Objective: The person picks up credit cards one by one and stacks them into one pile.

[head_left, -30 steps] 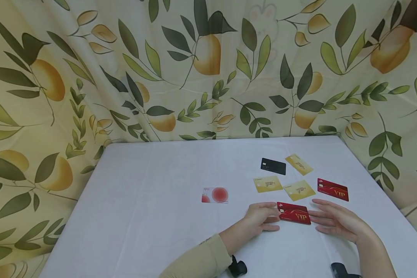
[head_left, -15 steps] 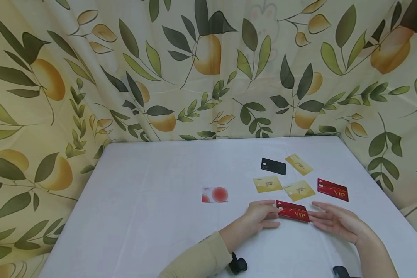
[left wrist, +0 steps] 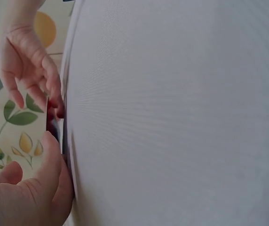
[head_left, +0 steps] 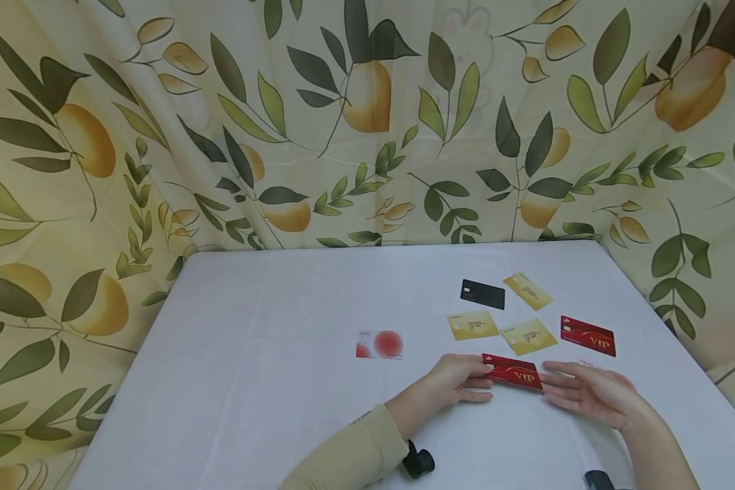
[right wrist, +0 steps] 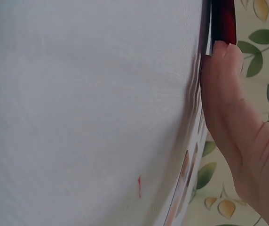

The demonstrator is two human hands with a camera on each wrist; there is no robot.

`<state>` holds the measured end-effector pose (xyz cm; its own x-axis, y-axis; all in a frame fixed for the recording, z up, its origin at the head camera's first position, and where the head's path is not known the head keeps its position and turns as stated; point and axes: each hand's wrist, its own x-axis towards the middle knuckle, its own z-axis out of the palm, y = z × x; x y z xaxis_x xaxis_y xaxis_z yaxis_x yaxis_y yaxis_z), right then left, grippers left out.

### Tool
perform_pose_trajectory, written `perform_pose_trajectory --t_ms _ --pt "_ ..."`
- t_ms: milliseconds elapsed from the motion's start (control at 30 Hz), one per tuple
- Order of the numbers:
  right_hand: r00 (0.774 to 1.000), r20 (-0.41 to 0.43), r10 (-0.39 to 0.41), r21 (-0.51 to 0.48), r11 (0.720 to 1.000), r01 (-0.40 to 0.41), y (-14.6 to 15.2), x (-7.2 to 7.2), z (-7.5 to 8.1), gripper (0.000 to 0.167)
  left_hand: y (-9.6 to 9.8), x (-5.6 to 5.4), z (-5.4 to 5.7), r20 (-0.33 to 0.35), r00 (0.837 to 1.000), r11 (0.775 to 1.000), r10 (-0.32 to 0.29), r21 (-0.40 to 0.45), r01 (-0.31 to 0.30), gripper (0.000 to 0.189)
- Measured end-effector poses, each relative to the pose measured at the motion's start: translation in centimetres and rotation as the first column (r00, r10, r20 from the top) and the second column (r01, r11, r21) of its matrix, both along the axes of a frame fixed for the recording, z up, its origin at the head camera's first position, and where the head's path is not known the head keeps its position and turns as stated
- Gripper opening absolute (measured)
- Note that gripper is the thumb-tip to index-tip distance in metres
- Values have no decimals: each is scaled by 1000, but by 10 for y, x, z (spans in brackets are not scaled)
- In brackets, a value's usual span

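Note:
A red VIP card (head_left: 513,372) lies between both hands near the front right of the table, its face turned up. My left hand (head_left: 454,381) pinches its left end, thumb on top and the other fingers beside or below. In the left wrist view the left thumb (left wrist: 52,150) lies along the card's near edge. My right hand (head_left: 594,395) touches the right end with nearly straight fingertips; in the right wrist view those fingers (right wrist: 226,70) meet the red edge, thumb apart. Behind the right hand, part of a white-and-red card (head_left: 621,378) shows on the table.
Several other cards lie on the white table (head_left: 251,381): a black card (head_left: 482,294), yellow cards (head_left: 473,325), a second red VIP card (head_left: 588,335), and a white card with a red circle (head_left: 380,344) farther left. A patterned curtain (head_left: 318,136) hangs behind the table.
Both hands and the red VIP card have shifted slightly to the left. Part of a white-and-red card has come into sight behind the right hand. The other cards lie as before.

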<state>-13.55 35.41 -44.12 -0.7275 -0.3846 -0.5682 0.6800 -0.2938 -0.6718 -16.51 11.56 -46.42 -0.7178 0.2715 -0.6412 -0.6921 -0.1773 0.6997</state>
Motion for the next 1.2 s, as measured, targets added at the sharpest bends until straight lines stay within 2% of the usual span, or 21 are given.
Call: perform_pose_trajectory --t_ms 200,433,600,767,867,1000,1200 --pt "997 -24 72 27 997 -72 -3 -2 -2 35 -2 0 0 7 1000 1000 -9 4 9 30" --pt "997 1 81 97 992 -81 -8 -4 -4 30 -4 0 -3 -6 1000 1000 -20 24 20 32" --pt "996 10 83 146 986 -84 -12 -5 -4 24 -6 -1 -3 -15 1000 1000 -2 13 2 33" --pt "996 -7 88 106 991 -87 -17 -7 -3 24 -7 -3 -2 -42 998 999 36 -34 -38 28" --pt "998 -16 60 118 991 -57 -22 -9 -1 24 -9 -4 -1 -65 996 997 59 -53 -62 27" --pt "1000 -14 -27 205 978 30 -33 -12 1 16 -13 -7 -1 -105 992 995 77 -59 -83 32" --pt "995 -73 -62 268 960 79 -48 -19 5 25 -24 -11 1 -144 985 991 98 -75 -109 35"
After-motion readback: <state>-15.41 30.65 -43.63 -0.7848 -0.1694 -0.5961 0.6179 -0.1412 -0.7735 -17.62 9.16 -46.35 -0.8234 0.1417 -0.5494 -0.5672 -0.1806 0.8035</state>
